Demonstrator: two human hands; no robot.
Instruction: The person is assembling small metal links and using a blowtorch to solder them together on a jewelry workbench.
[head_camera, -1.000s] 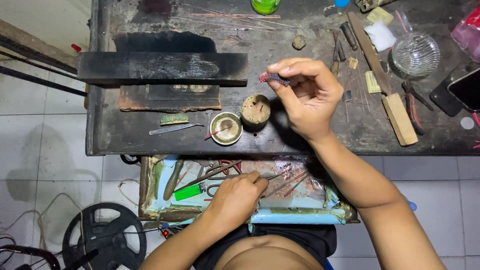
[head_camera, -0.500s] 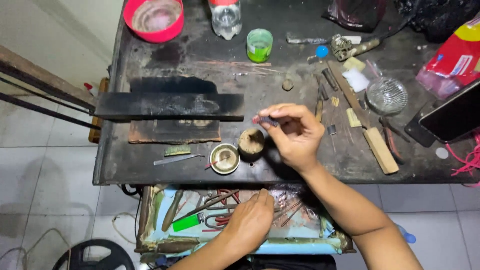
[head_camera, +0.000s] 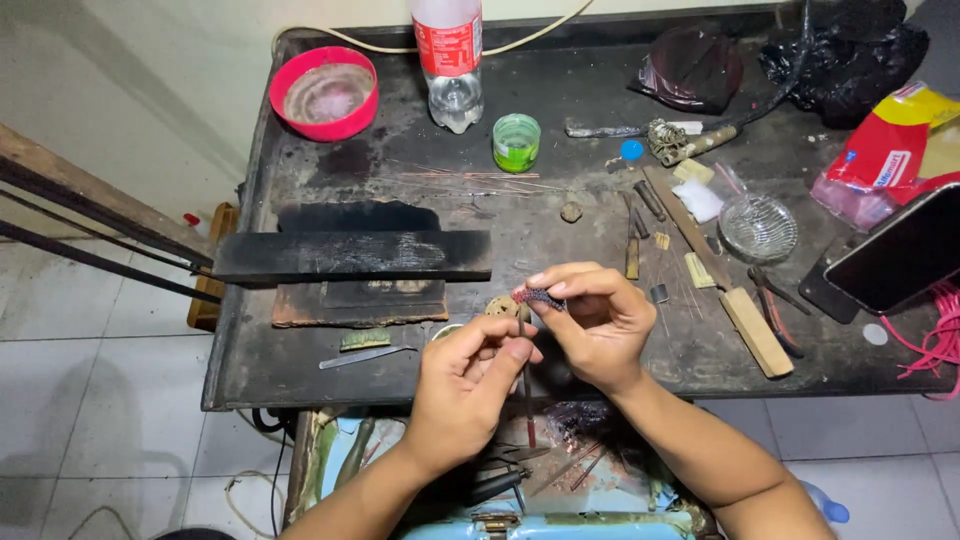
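Gripping with both hands over the tabletop's (head_camera: 300, 370) near edge, I see my left hand (head_camera: 465, 390) pinch a thin rod (head_camera: 526, 385) that stands upright, its lower end below the grip. My right hand (head_camera: 590, 325) fingertips clasp a small dark beaded piece (head_camera: 540, 296), lying crosswise; its detail is unclear.

Both hands meet over the near edge of the worktop (head_camera: 300, 385), the left hand (head_camera: 468, 385) just left of the right hand (head_camera: 590, 325). A bowl (head_camera: 325, 92) sits at the far left corner, a plastic bottle (head_camera: 450, 60) right of it, a small cup (head_camera: 516, 141) nearer than the bottle. A flat plank (head_camera: 350, 256) lies left of the hands. A wire strainer (head_camera: 757, 227) and a phone (head_camera: 900, 250) lie toward the right edge. An open toolbox (head_camera: 560, 490) sits below the near edge.
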